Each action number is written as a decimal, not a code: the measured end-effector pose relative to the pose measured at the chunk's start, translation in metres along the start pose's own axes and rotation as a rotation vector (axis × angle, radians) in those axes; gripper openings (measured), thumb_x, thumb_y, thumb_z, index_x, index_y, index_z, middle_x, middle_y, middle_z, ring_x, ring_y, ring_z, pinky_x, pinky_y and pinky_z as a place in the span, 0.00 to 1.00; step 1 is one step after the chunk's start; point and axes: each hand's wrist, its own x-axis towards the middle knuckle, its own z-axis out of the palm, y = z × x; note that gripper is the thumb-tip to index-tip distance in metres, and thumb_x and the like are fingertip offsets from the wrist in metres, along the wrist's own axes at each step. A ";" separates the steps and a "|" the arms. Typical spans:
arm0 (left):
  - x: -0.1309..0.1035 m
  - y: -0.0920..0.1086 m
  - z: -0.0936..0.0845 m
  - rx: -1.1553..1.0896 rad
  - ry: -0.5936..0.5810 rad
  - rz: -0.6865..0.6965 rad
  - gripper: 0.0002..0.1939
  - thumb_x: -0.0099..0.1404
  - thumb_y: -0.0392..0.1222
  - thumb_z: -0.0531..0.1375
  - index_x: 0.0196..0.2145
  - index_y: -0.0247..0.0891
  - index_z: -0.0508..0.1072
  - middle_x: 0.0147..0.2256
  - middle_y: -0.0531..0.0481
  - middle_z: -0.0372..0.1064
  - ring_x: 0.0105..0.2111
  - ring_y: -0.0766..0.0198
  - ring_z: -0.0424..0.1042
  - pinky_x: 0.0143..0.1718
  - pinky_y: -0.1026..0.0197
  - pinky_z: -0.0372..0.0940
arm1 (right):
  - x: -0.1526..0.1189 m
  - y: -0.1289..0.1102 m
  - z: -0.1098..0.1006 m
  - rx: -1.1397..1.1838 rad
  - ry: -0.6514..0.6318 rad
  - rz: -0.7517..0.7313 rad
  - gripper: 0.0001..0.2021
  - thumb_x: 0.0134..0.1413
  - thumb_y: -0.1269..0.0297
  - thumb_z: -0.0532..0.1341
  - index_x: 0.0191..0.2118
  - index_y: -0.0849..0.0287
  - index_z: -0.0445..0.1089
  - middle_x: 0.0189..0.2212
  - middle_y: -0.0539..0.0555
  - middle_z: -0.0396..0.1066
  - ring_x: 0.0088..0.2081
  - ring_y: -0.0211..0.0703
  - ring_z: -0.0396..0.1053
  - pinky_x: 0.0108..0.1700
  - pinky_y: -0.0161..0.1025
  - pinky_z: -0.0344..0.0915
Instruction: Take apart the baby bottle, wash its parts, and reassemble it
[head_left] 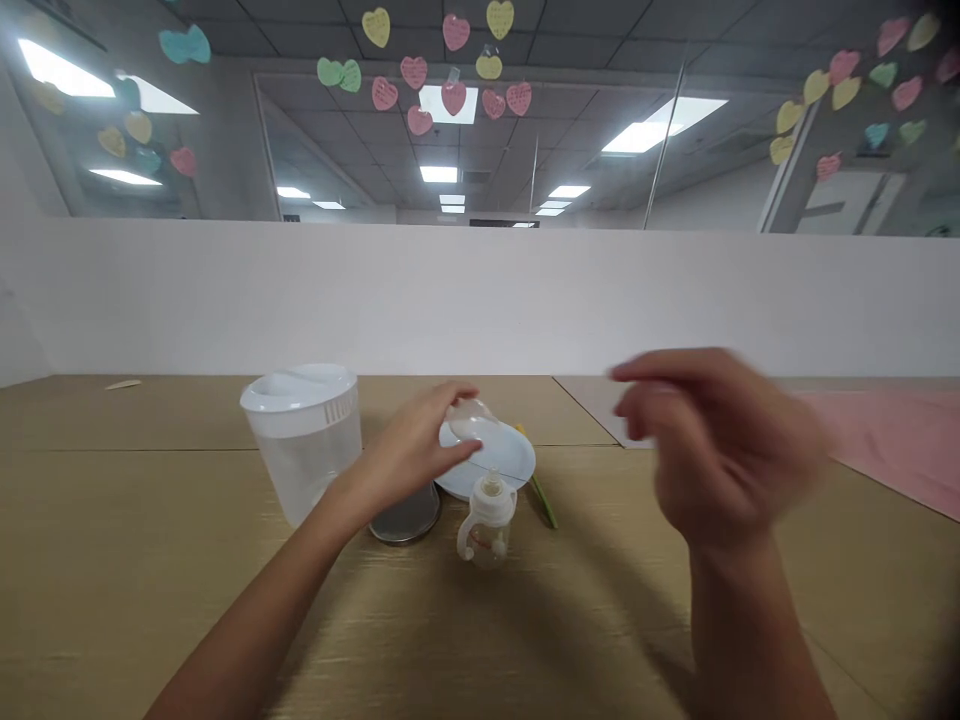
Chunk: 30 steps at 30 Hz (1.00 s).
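Observation:
My left hand is closed around a clear dome-shaped cap, its fingers on the far side and the thumb nearer me. Just below it a small baby bottle with a white collar, two handles and an uncovered nipple stands upright on the table. Behind the bottle lies a pale blue-white plate, partly hidden by the hand and cap. My right hand, raised at the right, is blurred by motion. Its index finger and thumb are slightly apart, and I see nothing between them.
A translucent bucket with a white lid stands to the left, partly behind my left forearm. A dark round tin lid lies beside it. A thin green stick rests by the plate. Pink cloth covers the far right, before a white wall.

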 end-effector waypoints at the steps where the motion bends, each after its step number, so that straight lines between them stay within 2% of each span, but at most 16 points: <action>1: -0.001 0.007 0.000 -0.067 -0.020 0.033 0.22 0.56 0.45 0.59 0.48 0.41 0.63 0.46 0.49 0.67 0.44 0.59 0.66 0.46 0.57 0.61 | 0.002 0.000 0.006 0.005 -0.147 0.045 0.10 0.57 0.67 0.49 0.34 0.57 0.68 0.23 0.48 0.67 0.24 0.34 0.64 0.26 0.33 0.58; 3: -0.003 0.015 0.003 -0.152 -0.078 0.082 0.20 0.55 0.44 0.61 0.46 0.42 0.66 0.44 0.51 0.68 0.43 0.59 0.67 0.45 0.58 0.61 | 0.004 0.005 0.018 0.020 -0.542 0.154 0.10 0.58 0.62 0.50 0.39 0.55 0.68 0.26 0.48 0.69 0.26 0.35 0.65 0.25 0.32 0.58; 5: -0.003 0.015 0.010 -0.181 -0.130 0.110 0.19 0.54 0.43 0.61 0.45 0.42 0.67 0.46 0.50 0.67 0.44 0.58 0.66 0.46 0.57 0.60 | 0.003 0.016 0.029 0.023 -0.840 0.213 0.13 0.56 0.57 0.52 0.45 0.54 0.65 0.33 0.50 0.70 0.31 0.38 0.67 0.28 0.33 0.59; 8: -0.002 0.009 0.020 -0.222 -0.212 0.084 0.18 0.53 0.42 0.61 0.43 0.43 0.67 0.45 0.50 0.65 0.44 0.58 0.65 0.44 0.57 0.61 | -0.005 0.035 0.047 0.019 -1.173 0.235 0.16 0.50 0.55 0.57 0.43 0.55 0.65 0.36 0.52 0.70 0.32 0.40 0.67 0.30 0.34 0.59; 10: -0.002 0.006 0.025 -0.255 -0.244 0.035 0.20 0.51 0.41 0.62 0.43 0.42 0.65 0.42 0.50 0.66 0.42 0.58 0.66 0.40 0.58 0.62 | -0.011 0.046 0.059 -0.024 -1.282 0.260 0.14 0.47 0.55 0.59 0.39 0.57 0.67 0.32 0.52 0.71 0.30 0.39 0.67 0.28 0.33 0.57; 13: -0.003 0.004 0.030 -0.295 -0.265 -0.014 0.24 0.47 0.40 0.64 0.42 0.41 0.61 0.41 0.50 0.65 0.40 0.59 0.67 0.36 0.59 0.63 | -0.017 0.055 0.073 -0.104 -1.376 0.273 0.14 0.42 0.53 0.61 0.32 0.59 0.68 0.29 0.52 0.70 0.27 0.39 0.65 0.24 0.33 0.54; 16: -0.002 0.004 0.034 -0.324 -0.299 -0.018 0.26 0.47 0.40 0.64 0.43 0.41 0.60 0.41 0.50 0.65 0.40 0.59 0.67 0.37 0.60 0.63 | -0.018 0.057 0.081 -0.092 -1.426 0.267 0.15 0.38 0.53 0.63 0.31 0.59 0.67 0.28 0.51 0.69 0.26 0.38 0.65 0.24 0.33 0.55; 21: 0.001 -0.001 0.038 -0.360 -0.311 -0.010 0.26 0.46 0.41 0.65 0.43 0.41 0.61 0.39 0.51 0.67 0.39 0.60 0.68 0.37 0.60 0.64 | -0.017 0.056 0.086 -0.049 -1.444 0.282 0.17 0.38 0.50 0.62 0.32 0.58 0.67 0.23 0.49 0.67 0.24 0.38 0.64 0.21 0.33 0.54; 26: 0.002 -0.009 0.044 -0.482 -0.308 -0.063 0.25 0.44 0.40 0.66 0.40 0.39 0.63 0.39 0.49 0.68 0.38 0.61 0.69 0.36 0.61 0.66 | -0.017 0.056 0.090 0.011 -1.528 0.387 0.14 0.36 0.54 0.63 0.26 0.60 0.63 0.17 0.48 0.66 0.21 0.38 0.66 0.20 0.31 0.56; 30: 0.001 -0.010 0.046 -0.495 -0.309 -0.090 0.25 0.42 0.39 0.67 0.38 0.39 0.63 0.38 0.49 0.68 0.38 0.61 0.69 0.34 0.61 0.67 | -0.017 0.055 0.090 0.037 -1.512 0.415 0.14 0.34 0.57 0.64 0.24 0.60 0.62 0.18 0.48 0.66 0.21 0.38 0.68 0.20 0.30 0.57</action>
